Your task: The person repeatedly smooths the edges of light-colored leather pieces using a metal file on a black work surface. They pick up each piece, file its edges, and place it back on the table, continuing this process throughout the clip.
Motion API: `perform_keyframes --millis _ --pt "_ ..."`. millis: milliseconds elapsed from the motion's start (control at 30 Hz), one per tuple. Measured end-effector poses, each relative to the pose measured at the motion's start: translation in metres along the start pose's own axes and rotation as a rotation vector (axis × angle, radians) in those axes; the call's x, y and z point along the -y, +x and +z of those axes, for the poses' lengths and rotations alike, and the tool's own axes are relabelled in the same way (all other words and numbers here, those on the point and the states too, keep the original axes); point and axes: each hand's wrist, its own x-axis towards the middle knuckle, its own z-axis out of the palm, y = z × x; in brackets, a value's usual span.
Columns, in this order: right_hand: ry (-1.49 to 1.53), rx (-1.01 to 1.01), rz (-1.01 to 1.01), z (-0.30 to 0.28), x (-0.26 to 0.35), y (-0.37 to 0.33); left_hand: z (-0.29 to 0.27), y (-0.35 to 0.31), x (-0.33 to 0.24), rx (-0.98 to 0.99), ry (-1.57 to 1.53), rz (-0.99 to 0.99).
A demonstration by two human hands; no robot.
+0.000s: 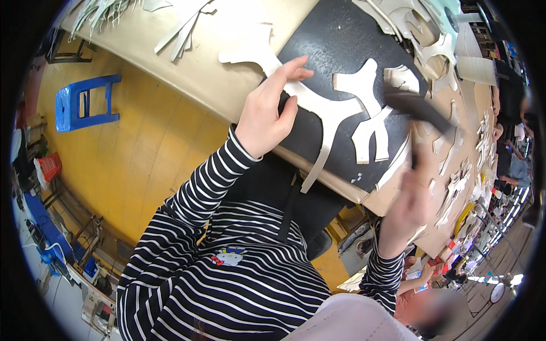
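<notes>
My left hand (pixel 266 116) rests on a long, branching white shoe-upper piece (pixel 333 113), its fingers stretched forward and the thumb apart. That piece lies across a black mat (pixel 318 34), with one strip hanging past the table's near edge. On the right, my right hand (pixel 410 206) is closed around the handle of a hammer (pixel 420 107). Motion blurs both hammer and hand; the dark head is over the mat's right side. Close to it lie a small stack of white pieces (pixel 401 77) and more curved white pieces (pixel 364 79).
The tan-covered table (pixel 227 85) runs from upper left to right. Cut strips (pixel 185 34) lie at its far left, many white pieces (pixel 455 187) along the right. A blue stool (pixel 88 102) stands on the yellow floor. Another person (pixel 418 307) is at lower right.
</notes>
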Motion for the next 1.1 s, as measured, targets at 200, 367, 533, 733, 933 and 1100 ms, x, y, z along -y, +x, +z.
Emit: perform_keyframes --millis 200,367,533,733,933,1100 --pt "-0.141 0.37 -0.101 0.023 0.009 -0.008 0.001 0.0 0.001 0.013 -0.08 -0.036" --pt "-0.008 0.049 0.091 -0.003 0.004 -0.008 -0.003 0.0 0.002 0.027 -0.123 -0.048" --pt "0.277 -0.225 0.193 0.012 0.0 -0.04 -0.003 0.0 0.001 0.03 -0.131 -0.058" --pt "0.058 -0.046 0.197 0.021 -0.01 -0.057 0.003 -0.001 -0.001 0.09 0.277 0.15" --pt "0.437 0.18 0.62 0.007 0.014 -0.051 0.013 -0.002 -0.003 0.078 0.409 0.137" --pt "0.532 0.453 0.767 0.011 0.024 -0.059 0.009 -0.006 -0.008 0.08 0.592 0.104"
